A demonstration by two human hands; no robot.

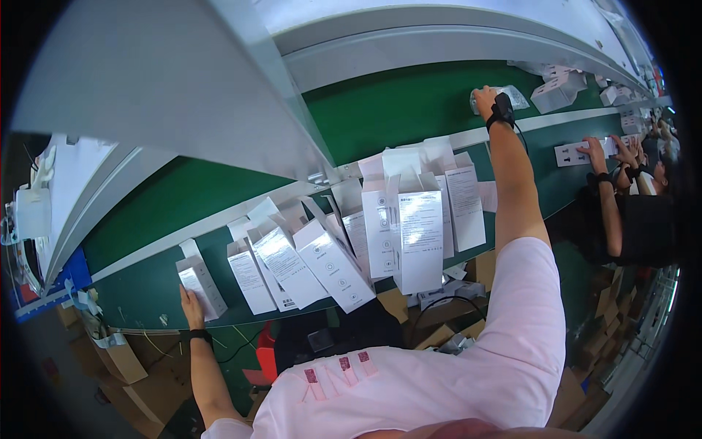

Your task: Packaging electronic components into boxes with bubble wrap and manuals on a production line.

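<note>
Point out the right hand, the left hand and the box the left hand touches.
right hand (484, 95), head view, back of the hand, on a clear-wrapped white item.
left hand (191, 306), head view, back of the hand.
leftmost white box (202, 287), head view, front face.

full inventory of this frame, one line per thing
cartons: about ten, white, open flaps, standing in a row on the near bench edge
belt: one, green, running behind the bench
bagged item: one, white in clear wrap, on the belt
boxes: several, white, further along the belt
power strip: one, white, under a co-worker's hands
cardboard boxes: several, brown, on the floor
left hand: on the leftmost carton, wristband
right hand: stretched out onto the bagged item, black wrist strap
</note>
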